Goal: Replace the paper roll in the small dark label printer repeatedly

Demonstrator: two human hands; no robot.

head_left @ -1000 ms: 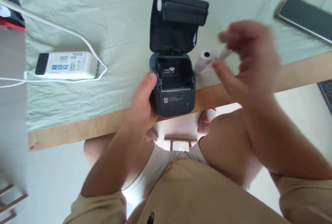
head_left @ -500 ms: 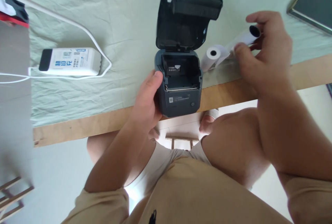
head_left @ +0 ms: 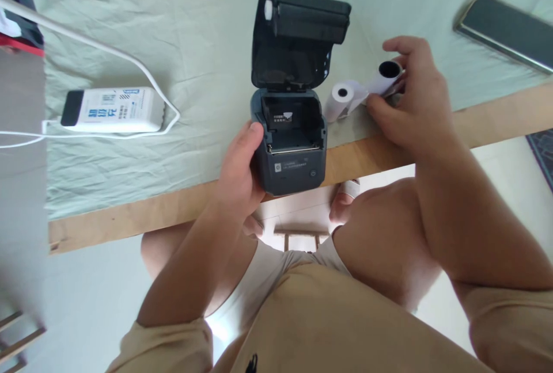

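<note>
A dark label printer (head_left: 296,174) stands at the table's front edge, its lid (head_left: 289,56) raised and its compartment showing. My left hand (head_left: 242,166) grips the printer's left side, thumb on the rim. Just right of the printer stands a small white paper roll (head_left: 336,103). A strip of paper (head_left: 358,96) runs from it towards a second white roll with a wide dark core (head_left: 382,80). My right hand (head_left: 400,94) holds this second roll between thumb and fingers; some fingers are hidden behind it.
On the left lies a white power bank (head_left: 116,109) with a white cable (head_left: 133,61) looping round it. A dark phone-like object (head_left: 505,30) rests at the right. The wooden table edge (head_left: 129,212) runs below the green cloth (head_left: 207,27).
My right hand has moved left with the wide-cored roll, nearer the small roll. The view has shifted slightly. My left hand keeps its grip on the printer.
</note>
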